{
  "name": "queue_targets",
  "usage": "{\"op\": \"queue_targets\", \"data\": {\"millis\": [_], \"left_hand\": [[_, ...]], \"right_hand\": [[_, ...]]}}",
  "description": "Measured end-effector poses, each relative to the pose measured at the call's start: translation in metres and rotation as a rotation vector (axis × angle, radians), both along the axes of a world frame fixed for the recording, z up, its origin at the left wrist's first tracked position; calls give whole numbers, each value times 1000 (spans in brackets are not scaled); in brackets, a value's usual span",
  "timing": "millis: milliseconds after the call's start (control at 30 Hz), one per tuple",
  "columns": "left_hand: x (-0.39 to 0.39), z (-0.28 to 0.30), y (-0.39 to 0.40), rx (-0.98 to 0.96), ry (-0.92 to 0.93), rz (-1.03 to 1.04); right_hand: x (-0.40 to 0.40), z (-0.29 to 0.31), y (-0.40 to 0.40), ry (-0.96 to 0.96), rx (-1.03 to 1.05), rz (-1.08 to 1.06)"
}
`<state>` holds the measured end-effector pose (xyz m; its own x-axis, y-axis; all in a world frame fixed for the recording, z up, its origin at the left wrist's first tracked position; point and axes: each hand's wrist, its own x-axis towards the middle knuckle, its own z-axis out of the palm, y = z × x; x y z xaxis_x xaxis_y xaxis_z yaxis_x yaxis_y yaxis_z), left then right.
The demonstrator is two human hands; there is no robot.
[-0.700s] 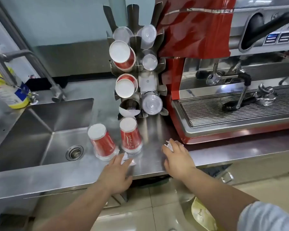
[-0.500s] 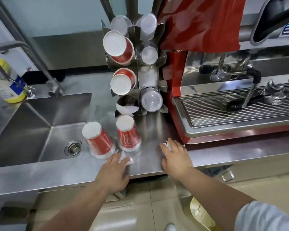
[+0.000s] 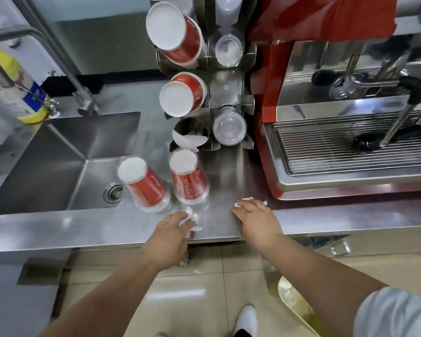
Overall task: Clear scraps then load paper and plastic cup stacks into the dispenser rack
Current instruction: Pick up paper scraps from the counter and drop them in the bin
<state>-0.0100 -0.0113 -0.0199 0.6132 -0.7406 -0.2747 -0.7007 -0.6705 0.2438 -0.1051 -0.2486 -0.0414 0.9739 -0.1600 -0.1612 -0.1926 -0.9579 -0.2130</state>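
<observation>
Two upside-down stacks of red paper cups stand on the steel counter: a left stack (image 3: pixel 145 186) that leans, and a right stack (image 3: pixel 188 181). Behind them rises the steel dispenser rack (image 3: pixel 226 93), with red paper cups (image 3: pixel 180 37) in its left tubes and clear plastic cups (image 3: pixel 229 127) in its right tubes. My left hand (image 3: pixel 171 231) pinches a white paper scrap (image 3: pixel 188 216) near the counter's front edge. My right hand (image 3: pixel 258 218) lies over another white scrap (image 3: pixel 249 199), its fingers curled on it.
A sink (image 3: pixel 58 161) with a drain (image 3: pixel 112 192) fills the left of the counter, with a tap (image 3: pixel 58 59) and a yellow bottle (image 3: pixel 15 81) behind. A red espresso machine (image 3: pixel 350 105) with a drip grate stands at the right. A bin's rim (image 3: pixel 294 305) shows on the floor below.
My head has moved closer and lower over the counter. Both hands stay on their scraps, and the left hand has gathered its scrap further under the fingers.
</observation>
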Motion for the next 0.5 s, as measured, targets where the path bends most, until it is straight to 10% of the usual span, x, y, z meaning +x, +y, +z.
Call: {"op": "queue_targets", "data": {"millis": [500], "left_hand": [[8, 5, -12, -26, 71, -6]], "right_hand": [[12, 16, -11, 85, 203, -98]]}}
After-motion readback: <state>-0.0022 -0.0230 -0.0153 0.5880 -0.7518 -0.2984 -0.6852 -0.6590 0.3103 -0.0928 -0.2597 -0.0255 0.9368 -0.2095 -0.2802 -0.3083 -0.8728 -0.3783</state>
